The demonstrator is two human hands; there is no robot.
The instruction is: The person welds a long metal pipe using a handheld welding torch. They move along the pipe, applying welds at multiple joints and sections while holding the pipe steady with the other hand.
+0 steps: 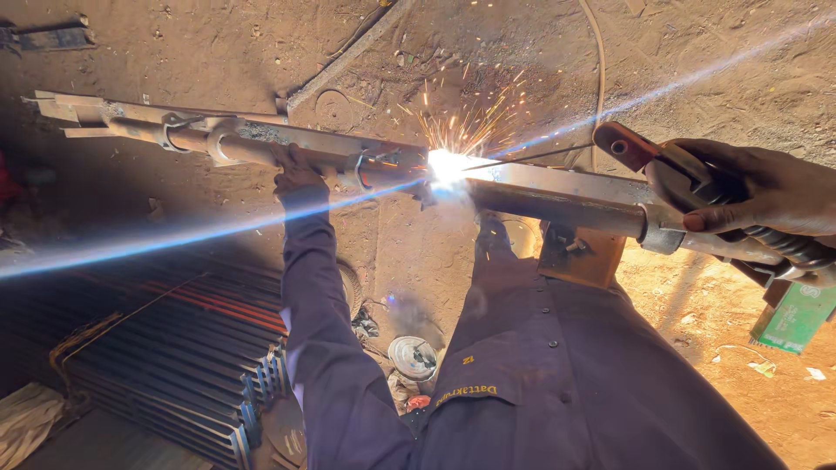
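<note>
Right hand (766,196) closed around electrode holder (688,174) — rod tip sparking at steel frame (557,196) joint mid-span; left hand (296,178) clamps frame bar. Best keep arc short, travel steady.

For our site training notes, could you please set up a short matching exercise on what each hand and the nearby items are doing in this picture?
Things:
1. left hand
2. right hand
3. welding rod
4. green box

States:
A. tip at the bright sparks
B. grips the electrode holder
C. steadies the metal frame
D. lies on the sandy ground, right

Pairs: 1-C, 2-B, 3-A, 4-D
</note>
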